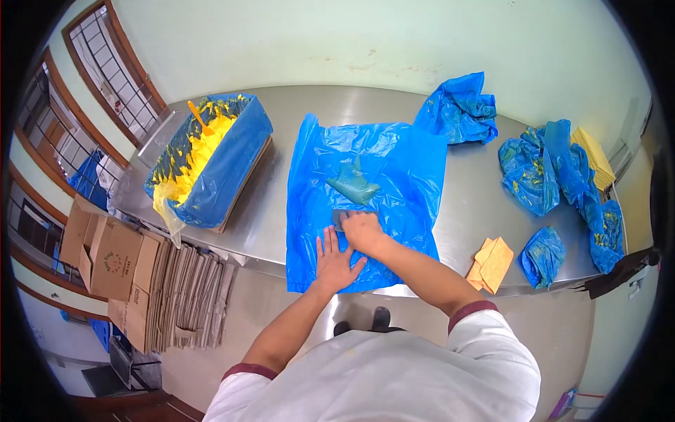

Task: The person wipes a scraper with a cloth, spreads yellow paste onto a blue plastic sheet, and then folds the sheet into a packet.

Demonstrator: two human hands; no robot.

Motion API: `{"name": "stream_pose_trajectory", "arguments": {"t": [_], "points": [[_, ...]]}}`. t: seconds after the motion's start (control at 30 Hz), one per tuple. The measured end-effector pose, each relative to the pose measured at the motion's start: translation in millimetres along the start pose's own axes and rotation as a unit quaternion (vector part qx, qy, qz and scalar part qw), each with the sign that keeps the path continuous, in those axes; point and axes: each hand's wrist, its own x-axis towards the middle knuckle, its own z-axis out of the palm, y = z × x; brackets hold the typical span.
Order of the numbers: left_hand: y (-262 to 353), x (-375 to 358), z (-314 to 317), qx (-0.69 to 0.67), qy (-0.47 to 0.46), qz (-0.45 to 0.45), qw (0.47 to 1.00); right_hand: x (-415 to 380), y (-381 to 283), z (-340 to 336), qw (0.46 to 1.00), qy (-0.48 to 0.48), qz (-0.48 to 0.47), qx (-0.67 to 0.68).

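Note:
A large blue plastic bag point(411, 158) lies flat on the steel table, its front edge hanging over the table's edge. A greenish smear point(354, 186) shows in the middle of the bag, seemingly yellow matter seen through the film. My left hand point(335, 266) presses on the near part of the bag with its fingers spread. Just beyond it, my right hand point(363, 231) is closed on a flat grey scraper point(341, 220) that rests against the plastic below the smear. The fingers partly hide the scraper.
At left stands a blue-lined crate point(235, 158) of yellow paste point(204, 151) with an orange spatula point(200, 118). Crumpled blue bags point(460, 112) lie at the back and right. An orange folded cloth point(491, 265) sits near the front edge. Flattened cartons point(190, 295) stand below left.

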Motion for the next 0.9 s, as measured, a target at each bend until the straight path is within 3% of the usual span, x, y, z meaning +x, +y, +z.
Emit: {"name": "stream_pose_trajectory", "arguments": {"t": [0.17, 0.37, 0.47, 0.57, 0.67, 0.77, 0.9], "points": [[2.1, 0.8, -2.1, 0.004, -0.007, -0.004, 1.0, 5.4, 20.9, 20.7, 0.998, 0.034, -0.011, -0.051], [3.0, -1.1, 5.0, -0.009, 0.034, -0.003, 0.999, 20.2, 45.0, 36.1, 0.989, 0.143, -0.01, -0.028], [7.1, -11.8, 6.1, 0.009, 0.003, -0.014, 1.0, 17.1, 28.1, 12.2, 1.0, 0.007, 0.006, -0.011], [11.1, -11.7, 3.0, 0.021, -0.033, -0.03, 0.999, 9.6, 0.7, 4.0, 1.0, -0.015, -0.004, -0.007], [15.2, -14.8, -0.7, 0.015, -0.04, -0.033, 0.999, 19.2, -11.7, -2.6, 1.0, -0.016, 0.015, 0.016], [12.9, -10.5, -1.0, 0.015, -0.035, -0.032, 0.999, 43.4, -7.2, 24.8, 0.997, 0.065, 0.052, -0.005], [12.5, -13.4, 2.0, 0.015, -0.03, -0.028, 0.999, 36.2, -2.8, 20.3, 0.998, 0.037, 0.051, 0.005]]}}
